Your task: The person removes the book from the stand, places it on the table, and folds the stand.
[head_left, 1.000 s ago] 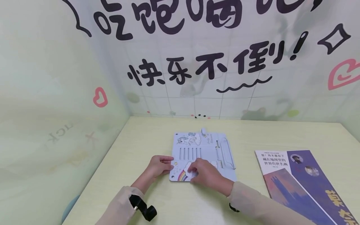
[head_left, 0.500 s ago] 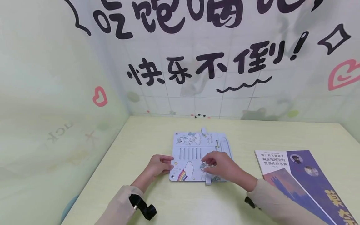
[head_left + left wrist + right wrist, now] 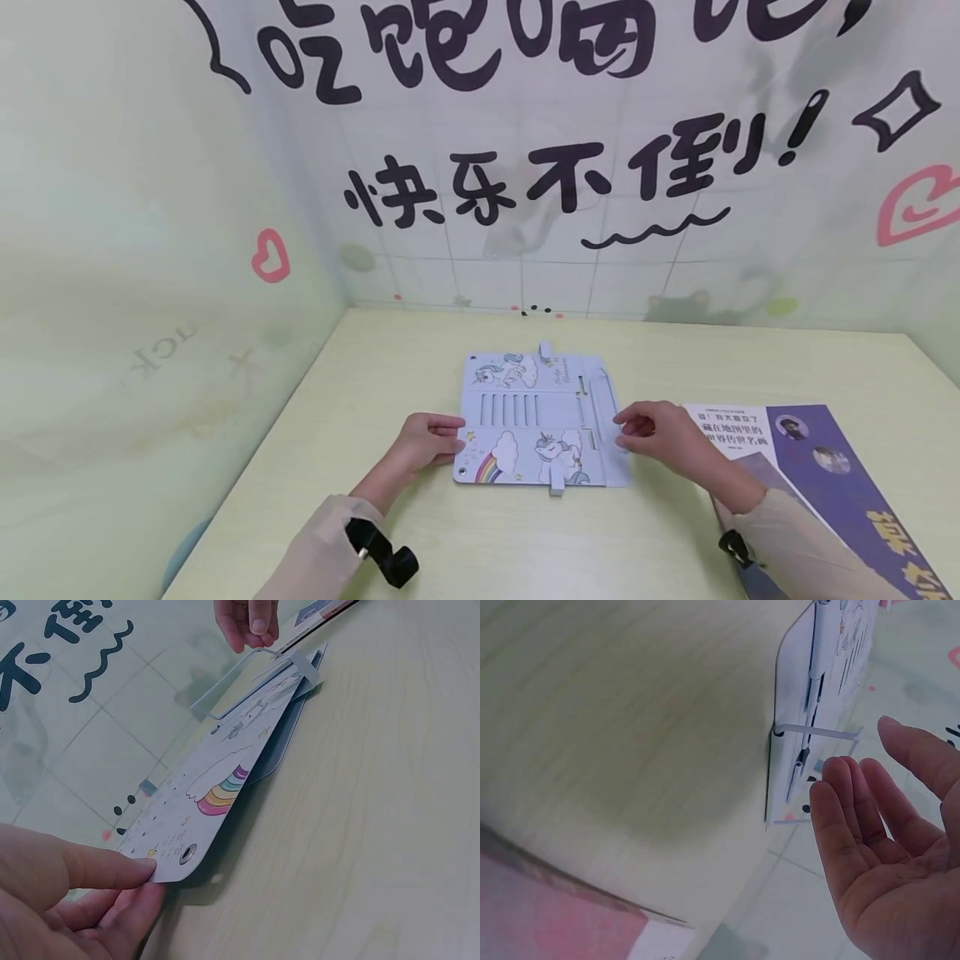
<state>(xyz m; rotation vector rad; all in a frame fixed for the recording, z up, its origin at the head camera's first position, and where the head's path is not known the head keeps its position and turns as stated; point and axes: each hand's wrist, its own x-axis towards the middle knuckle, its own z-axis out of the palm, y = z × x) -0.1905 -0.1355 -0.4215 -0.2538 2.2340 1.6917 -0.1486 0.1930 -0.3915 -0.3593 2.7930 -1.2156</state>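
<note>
A pale lilac folding book stand [image 3: 555, 410] with unicorn and rainbow drawings lies face up on the table. My left hand [image 3: 426, 442] pinches its left edge between thumb and fingers; in the left wrist view, the thumb [image 3: 105, 868] presses beside a metal rivet [image 3: 187, 853]. Just off the stand's right edge is my right hand [image 3: 660, 429], fingers loosely bent and holding nothing. In the right wrist view a wire bracket [image 3: 821, 733] sticks up from the stand, close to those fingertips [image 3: 829, 795]. Small page clips [image 3: 557, 481] project from the near and far edges.
A purple and white book [image 3: 795, 500] lies at the right, partly under my right forearm. The pale wooden table [image 3: 397, 350] ends at a printed backdrop [image 3: 405, 283] with large black lettering. Black camera mounts [image 3: 382, 554] sit on both wrists.
My right hand has moved rightward across the stand to beyond its right edge, uncovering the near clip and the unicorn drawing. The left hand keeps its grip in the same place.
</note>
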